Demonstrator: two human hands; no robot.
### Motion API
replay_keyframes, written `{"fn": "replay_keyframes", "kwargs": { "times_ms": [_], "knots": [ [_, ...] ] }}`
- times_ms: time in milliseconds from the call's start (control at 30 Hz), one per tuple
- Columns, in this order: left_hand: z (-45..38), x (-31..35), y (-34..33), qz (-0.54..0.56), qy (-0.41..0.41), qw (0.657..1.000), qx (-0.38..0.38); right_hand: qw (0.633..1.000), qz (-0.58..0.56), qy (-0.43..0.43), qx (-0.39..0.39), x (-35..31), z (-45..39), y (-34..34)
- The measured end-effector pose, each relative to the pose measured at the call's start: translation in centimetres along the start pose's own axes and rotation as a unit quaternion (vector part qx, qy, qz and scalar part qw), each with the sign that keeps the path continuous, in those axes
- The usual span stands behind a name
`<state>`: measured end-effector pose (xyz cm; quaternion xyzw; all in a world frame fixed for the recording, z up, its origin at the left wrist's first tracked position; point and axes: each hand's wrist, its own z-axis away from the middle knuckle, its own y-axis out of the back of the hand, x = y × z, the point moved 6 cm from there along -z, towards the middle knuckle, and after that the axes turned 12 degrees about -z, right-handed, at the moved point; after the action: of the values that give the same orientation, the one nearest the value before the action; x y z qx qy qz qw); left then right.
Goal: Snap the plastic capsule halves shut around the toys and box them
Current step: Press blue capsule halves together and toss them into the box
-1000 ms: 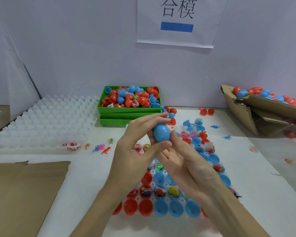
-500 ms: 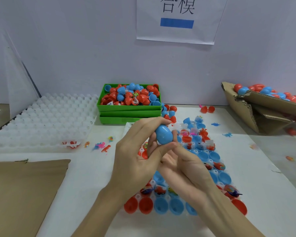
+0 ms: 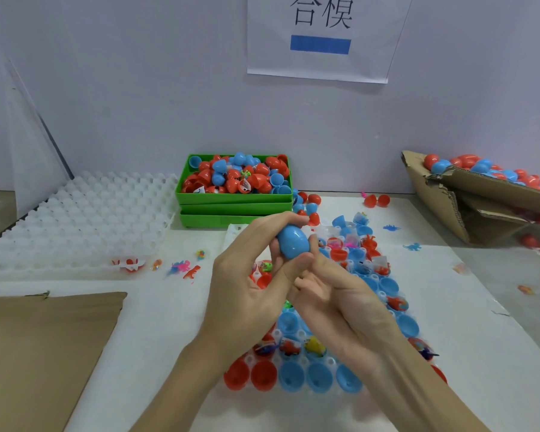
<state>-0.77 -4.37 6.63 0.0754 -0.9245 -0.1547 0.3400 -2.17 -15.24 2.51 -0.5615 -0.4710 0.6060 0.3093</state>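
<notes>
A closed blue egg-shaped capsule (image 3: 293,241) is held above the table's middle. My left hand (image 3: 250,285) pinches it between thumb and fingers from the left. My right hand (image 3: 334,294) lies under and beside it, its fingers curled against the capsule's lower end. Below the hands a white holder tray (image 3: 240,229) carries rows of open red and blue capsule halves (image 3: 318,375), some with small toys in them. A cardboard box (image 3: 468,194) at the right holds closed red and blue capsules.
A green bin (image 3: 234,201) heaped with capsule halves stands at the back centre. An empty white cell tray (image 3: 85,219) lies at the left. Brown cardboard (image 3: 41,347) covers the near left. Loose small toys (image 3: 184,268) are scattered on the white table.
Both hands have stayed together around the blue capsule. My right fingers have slid lower on it, so more of the capsule shows.
</notes>
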Motion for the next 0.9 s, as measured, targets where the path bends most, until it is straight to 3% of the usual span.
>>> {"fn": "replay_keyframes", "kwargs": {
  "times_ms": [233, 400, 667, 900],
  "knots": [
    [0.3, -0.8, -0.4, 0.002, 0.027, 1.0, -0.002, 0.997, -0.07, -0.026, 0.002, 1.1, -0.2, 0.6],
    [0.1, -0.9, -0.1, -0.002, 0.027, 1.0, 0.003, 1.0, -0.009, -0.006, -0.008, 0.5, -0.1, 0.2],
    [0.4, -0.2, -0.2, -0.019, -0.003, 1.0, 0.021, 1.0, -0.007, -0.02, -0.008, 0.6, 0.2, -0.2],
    [0.2, -0.2, -0.5, 0.017, 0.018, 1.0, -0.015, 0.999, 0.052, 0.0, -0.007, -0.4, 0.1, -0.7]
  ]
}}
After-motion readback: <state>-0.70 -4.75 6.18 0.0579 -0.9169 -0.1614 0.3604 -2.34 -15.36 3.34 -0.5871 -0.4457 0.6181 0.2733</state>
